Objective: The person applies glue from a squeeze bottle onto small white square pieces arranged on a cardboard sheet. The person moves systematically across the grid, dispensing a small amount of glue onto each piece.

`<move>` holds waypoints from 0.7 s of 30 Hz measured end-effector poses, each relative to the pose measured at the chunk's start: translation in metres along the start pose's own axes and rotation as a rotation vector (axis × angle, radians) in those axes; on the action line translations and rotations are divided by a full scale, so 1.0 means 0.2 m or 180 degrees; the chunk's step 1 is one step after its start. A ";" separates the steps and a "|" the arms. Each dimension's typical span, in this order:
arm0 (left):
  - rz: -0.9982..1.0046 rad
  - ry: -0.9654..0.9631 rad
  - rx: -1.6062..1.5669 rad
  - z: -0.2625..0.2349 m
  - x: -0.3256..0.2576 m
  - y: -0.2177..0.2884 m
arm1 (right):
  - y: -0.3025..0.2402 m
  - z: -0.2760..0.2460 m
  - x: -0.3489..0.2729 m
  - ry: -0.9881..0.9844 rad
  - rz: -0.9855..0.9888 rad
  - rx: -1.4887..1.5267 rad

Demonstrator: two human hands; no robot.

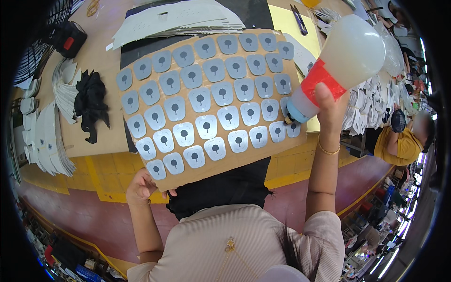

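Note:
A brown cardboard sheet (199, 175) lies tilted over the table's near edge. Rows of silvery-grey rounded patches (206, 127), each with a dark tree shape, cover it. My left hand (140, 188) grips the sheet's near left corner, some fingers hidden under it. In my right hand (332, 105) is a large translucent squeeze bottle (354, 44) with pale contents, a red band and a light blue collar. It is tipped nozzle-down, the tip at the patches along the sheet's right edge. Whether the tip touches a patch, I cannot tell.
Stacked pale grey cut pieces (183, 21) sit behind the sheet. Thread snips (299, 20) lie on yellow paper at the back right. Black fabric scraps (92, 101) and white pieces (49, 136) are at left. More white pieces (364, 105) and a person in yellow (398, 146) are at right.

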State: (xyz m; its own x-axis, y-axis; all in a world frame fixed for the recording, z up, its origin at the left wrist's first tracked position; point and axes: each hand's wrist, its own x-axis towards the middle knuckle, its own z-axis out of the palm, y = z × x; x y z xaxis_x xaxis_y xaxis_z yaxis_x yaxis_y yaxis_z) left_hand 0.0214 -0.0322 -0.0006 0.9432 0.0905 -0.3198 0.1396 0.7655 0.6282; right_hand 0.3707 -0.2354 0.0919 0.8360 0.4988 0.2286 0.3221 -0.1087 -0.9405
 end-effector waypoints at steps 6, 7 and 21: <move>-0.0010 0.0003 0.0003 0.01 0.00 0.00 | 0.04 0.00 0.02 0.0271 -0.0109 0.0091; 0.0003 0.0012 0.0000 0.01 0.00 0.01 | 0.04 0.01 0.02 0.0270 -0.0209 0.0026; 0.0047 -0.0073 -0.0143 -0.02 -0.01 -0.01 | 0.06 -0.02 0.01 0.0071 0.0204 0.0958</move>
State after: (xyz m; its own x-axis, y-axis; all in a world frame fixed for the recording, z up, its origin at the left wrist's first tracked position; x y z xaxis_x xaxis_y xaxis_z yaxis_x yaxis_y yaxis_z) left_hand 0.0189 -0.0316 -0.0036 0.9517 0.0877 -0.2941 0.1125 0.7920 0.6001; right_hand 0.3780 -0.2394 0.0816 0.8609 0.4799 0.1689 0.1252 0.1219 -0.9846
